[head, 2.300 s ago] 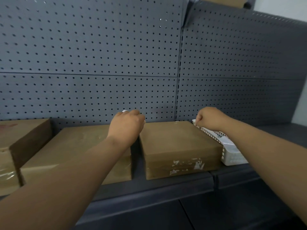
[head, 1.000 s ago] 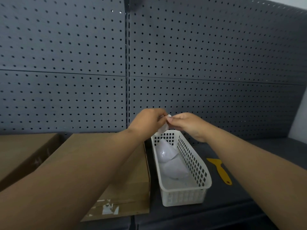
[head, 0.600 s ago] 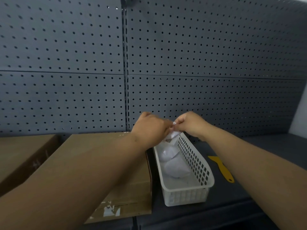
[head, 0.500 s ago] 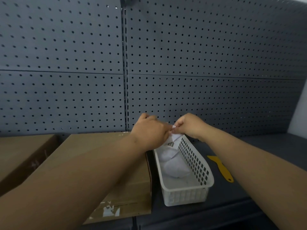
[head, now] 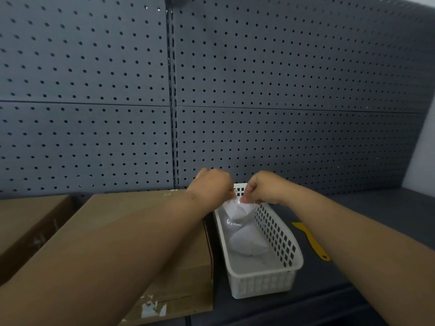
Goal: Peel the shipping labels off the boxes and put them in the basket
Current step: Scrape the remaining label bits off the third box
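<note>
Looking through the head camera, I see both hands meeting above the far end of the white basket (head: 290, 267). The left hand (head: 211, 185) and right hand (head: 264, 188) each pinch the top edge of a crumpled white shipping label (head: 237, 210), so both grips are closed on it. The label hangs inside the basket's far end, above other peeled labels (head: 248, 244) in its middle. A cardboard box (head: 141, 222) sits just left of the basket, with torn scraps on its near face. A yellow scraper (head: 310, 241) lies on the shelf (head: 376, 208) just right of the basket. I judge the label featherlight, limp and tacky-backed, likely to cling to fingers, so an edge hold suits it best.
</note>
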Action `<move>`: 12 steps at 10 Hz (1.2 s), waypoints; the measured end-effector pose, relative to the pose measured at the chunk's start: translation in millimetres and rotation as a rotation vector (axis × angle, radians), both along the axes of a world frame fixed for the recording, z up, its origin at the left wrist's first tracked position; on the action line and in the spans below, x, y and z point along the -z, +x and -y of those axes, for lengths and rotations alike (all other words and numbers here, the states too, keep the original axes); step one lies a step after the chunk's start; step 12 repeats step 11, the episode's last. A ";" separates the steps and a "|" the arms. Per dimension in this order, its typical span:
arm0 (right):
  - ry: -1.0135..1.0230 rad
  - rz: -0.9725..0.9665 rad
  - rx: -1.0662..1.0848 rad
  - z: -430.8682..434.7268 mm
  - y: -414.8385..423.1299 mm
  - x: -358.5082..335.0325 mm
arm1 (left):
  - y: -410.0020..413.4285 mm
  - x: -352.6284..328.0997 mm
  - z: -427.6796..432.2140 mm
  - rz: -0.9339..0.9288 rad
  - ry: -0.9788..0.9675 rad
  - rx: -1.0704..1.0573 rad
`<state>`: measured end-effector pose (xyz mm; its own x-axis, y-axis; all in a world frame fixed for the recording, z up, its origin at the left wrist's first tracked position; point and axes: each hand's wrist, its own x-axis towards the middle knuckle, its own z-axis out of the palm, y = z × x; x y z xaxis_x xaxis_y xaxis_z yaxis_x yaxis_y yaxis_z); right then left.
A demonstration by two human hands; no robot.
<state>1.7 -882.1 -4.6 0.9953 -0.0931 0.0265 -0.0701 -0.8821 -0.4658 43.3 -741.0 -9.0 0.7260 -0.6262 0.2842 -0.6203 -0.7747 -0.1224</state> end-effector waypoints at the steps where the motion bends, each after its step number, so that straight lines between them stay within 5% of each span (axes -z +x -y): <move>1: -0.022 -0.016 -0.008 1.2 -0.3 0.1 | 4.1 1.5 0.2 0.018 0.011 -0.020; 6: -0.083 -0.053 0.097 6.6 12.4 5.6 | 20.8 6.4 -6.0 0.145 0.078 -0.025; 12: -0.158 0.151 0.032 -5.3 6.7 -1.3 | 7.9 -2.1 -19.0 0.142 -0.042 -0.007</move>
